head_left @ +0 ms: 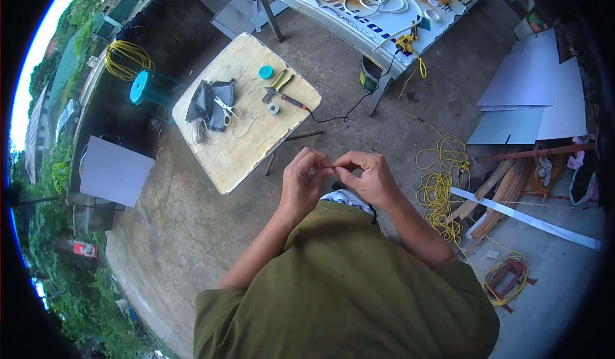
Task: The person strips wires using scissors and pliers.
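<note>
My left hand (301, 178) and my right hand (369, 174) meet in front of my body, thumbs and fingertips pinched together. Whatever lies between the fingertips is too small to make out. Ahead and to the left, a worn cream tabletop (224, 163) carries several items. White-handled scissors (227, 110) lie against a dark grey cloth (211, 101). Beside them are a soldering iron (291, 100) with a red and black handle, a small spool (273, 108), a teal lid (266, 72) and a yellow-handled tool (282, 79). Neither hand touches the table.
A black cord runs from the soldering iron to a yellow power outlet (405, 43) on the larger table (359, 22). Tangled yellow cable (442, 173) lies on the floor at right, near wood strips (503, 199) and leaning white sheets (519, 83). A teal stool (142, 88) stands at left.
</note>
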Available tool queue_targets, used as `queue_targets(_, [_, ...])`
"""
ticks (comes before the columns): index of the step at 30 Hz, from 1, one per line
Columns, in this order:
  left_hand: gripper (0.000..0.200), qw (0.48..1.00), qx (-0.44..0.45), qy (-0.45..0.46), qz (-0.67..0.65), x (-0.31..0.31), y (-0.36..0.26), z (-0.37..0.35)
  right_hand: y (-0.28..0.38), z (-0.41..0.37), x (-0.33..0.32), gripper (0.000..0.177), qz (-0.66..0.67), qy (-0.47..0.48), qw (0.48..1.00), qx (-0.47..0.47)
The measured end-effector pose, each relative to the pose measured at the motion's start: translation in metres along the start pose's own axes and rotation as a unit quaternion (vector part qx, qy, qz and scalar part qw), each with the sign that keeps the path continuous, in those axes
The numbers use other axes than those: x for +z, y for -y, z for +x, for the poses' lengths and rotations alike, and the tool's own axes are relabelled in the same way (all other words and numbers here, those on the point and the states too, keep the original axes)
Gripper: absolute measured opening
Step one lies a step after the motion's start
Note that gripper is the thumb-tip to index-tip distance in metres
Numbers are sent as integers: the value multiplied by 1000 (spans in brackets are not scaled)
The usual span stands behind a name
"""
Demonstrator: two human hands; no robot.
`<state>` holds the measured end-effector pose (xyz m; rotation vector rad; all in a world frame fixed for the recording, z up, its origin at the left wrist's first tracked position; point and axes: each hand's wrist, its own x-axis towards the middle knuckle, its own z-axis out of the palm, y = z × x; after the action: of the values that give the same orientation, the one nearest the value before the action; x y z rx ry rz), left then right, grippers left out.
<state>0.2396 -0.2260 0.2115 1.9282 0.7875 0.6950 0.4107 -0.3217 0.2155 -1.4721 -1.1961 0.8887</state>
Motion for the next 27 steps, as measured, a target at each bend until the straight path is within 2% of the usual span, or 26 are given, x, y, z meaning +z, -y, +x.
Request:
queue_targets(5, [19, 999, 18, 13, -24, 0, -6, 0, -6, -3, 2, 6, 22, 3, 1000, -18])
queue_targets(12, [20, 998, 10, 47, -50, -6, -1, -1, -15, -6, 10, 5, 95, 24, 995, 25])
queue_targets(15, [23, 998, 28, 30, -38, -9, 5, -3, -10, -5, 14, 5, 114, 27, 992, 53])
queue_targets(18, [20, 996, -35, 19, -78, -8, 10, -9, -9, -3, 18, 3, 101, 9, 994, 43])
queue_targets(21, [19, 998, -18, 19, -59, -14, 8, -9, 2, -2, 18, 3, 51, 16, 998, 42])
queue_targets(24, [21, 998, 11, 13, -55, -16, 7, -10, -1, -1, 22, 3, 23, 11, 1000, -2])
queue_targets(27, [24, 997, 22, 9, -75, -17, 6, -9, -1, -1, 26, 2, 63, 9, 998, 9])
